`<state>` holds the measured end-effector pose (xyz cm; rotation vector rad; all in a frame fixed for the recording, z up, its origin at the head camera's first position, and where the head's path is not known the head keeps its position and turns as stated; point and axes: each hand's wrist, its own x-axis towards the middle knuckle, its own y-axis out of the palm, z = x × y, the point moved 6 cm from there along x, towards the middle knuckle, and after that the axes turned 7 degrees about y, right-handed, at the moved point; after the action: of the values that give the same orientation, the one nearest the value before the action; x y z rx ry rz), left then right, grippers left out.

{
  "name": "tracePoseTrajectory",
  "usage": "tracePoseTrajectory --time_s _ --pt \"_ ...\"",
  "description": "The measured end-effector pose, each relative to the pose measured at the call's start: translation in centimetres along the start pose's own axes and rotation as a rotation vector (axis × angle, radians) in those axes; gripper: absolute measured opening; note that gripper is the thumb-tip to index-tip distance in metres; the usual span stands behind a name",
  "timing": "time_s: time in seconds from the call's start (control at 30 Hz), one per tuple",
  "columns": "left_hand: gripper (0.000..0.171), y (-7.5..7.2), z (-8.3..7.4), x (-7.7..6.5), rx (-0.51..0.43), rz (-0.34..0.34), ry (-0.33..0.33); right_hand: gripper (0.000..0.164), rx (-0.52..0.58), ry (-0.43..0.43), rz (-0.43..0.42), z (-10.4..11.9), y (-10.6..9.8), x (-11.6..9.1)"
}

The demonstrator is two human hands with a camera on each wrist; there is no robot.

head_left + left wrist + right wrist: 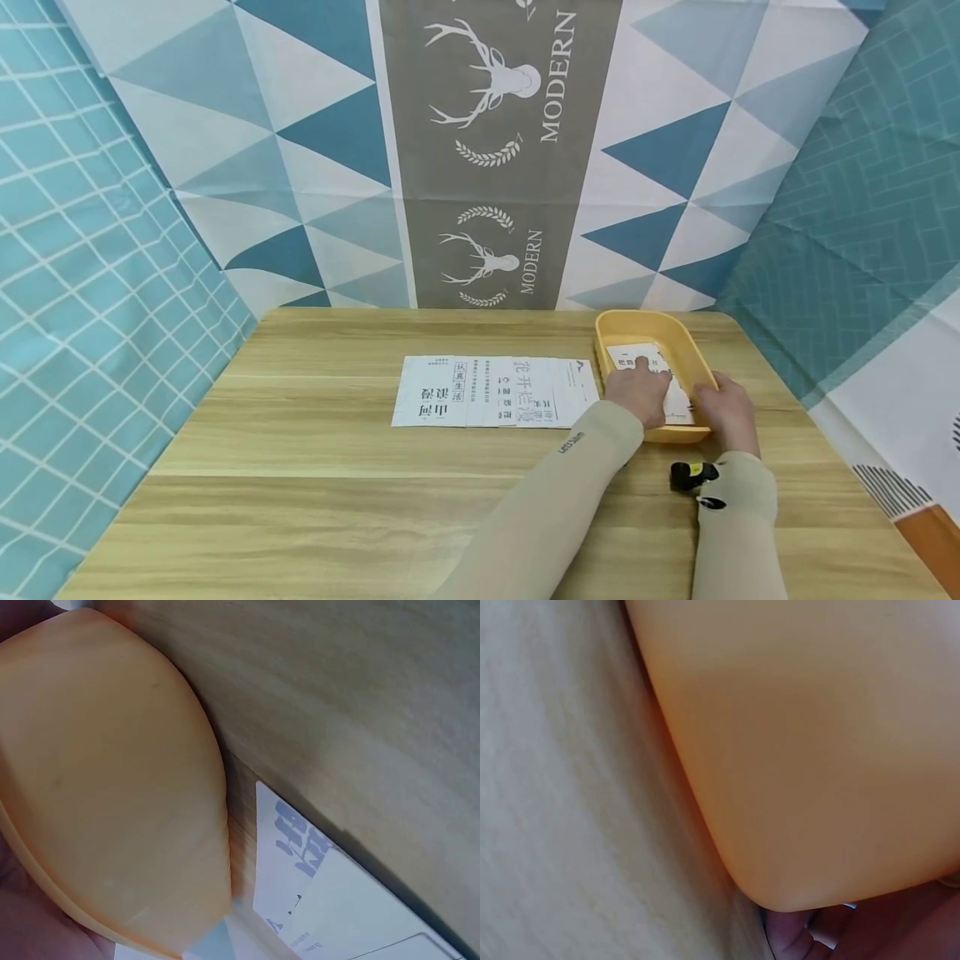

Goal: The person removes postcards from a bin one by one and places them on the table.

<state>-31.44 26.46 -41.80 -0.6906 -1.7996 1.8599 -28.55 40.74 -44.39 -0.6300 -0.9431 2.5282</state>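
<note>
A shallow yellow plastic bin (686, 354) stands near the far right of the table, with white printed cards (678, 404) lying in it. My left hand (637, 396) reaches over the bin's left wall, fingers down on the cards; whether they pinch one I cannot tell. My right hand (727, 408) grips the bin's right wall, thumb over the rim and fingers outside. In the left wrist view the bin's outer wall (120, 772) hides most of that hand. Fingertips (784, 930) show below the bin's corner in the right wrist view.
Left of the bin, a row of overlapping white printed cards (491, 392) lies flat on the wooden table (315, 500). Part of that row (300, 892) also shows in the left wrist view. A patterned cloth (480, 167) hangs behind the table's far edge.
</note>
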Motion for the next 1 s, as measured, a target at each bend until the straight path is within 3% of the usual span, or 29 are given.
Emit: tracePoseTrajectory --time_s 0.07,0.23,0.57,0.83,1.0 --pt "0.033 -0.02 0.01 -0.04 0.002 0.008 0.0 0.058 0.006 0.002 0.0 -0.05 0.07 0.04" --pt "0.008 -0.42 -0.09 -0.51 0.0 -0.002 0.025 0.057 -0.007 -0.008 -0.009 -0.06 0.15 0.02" --pt "0.01 -0.45 0.09 -0.47 0.016 0.006 0.082 0.057 0.006 0.014 0.015 0.09 0.2 -0.1" --pt "0.037 -0.51 0.78 -0.58 -0.077 -0.084 0.2 0.057 0.027 0.004 0.0 0.24 0.11 -0.31" --pt "0.019 -0.31 0.8 -0.69 -0.117 -0.181 0.25 0.055 0.023 -0.02 0.005 0.24 -0.01 -0.42"
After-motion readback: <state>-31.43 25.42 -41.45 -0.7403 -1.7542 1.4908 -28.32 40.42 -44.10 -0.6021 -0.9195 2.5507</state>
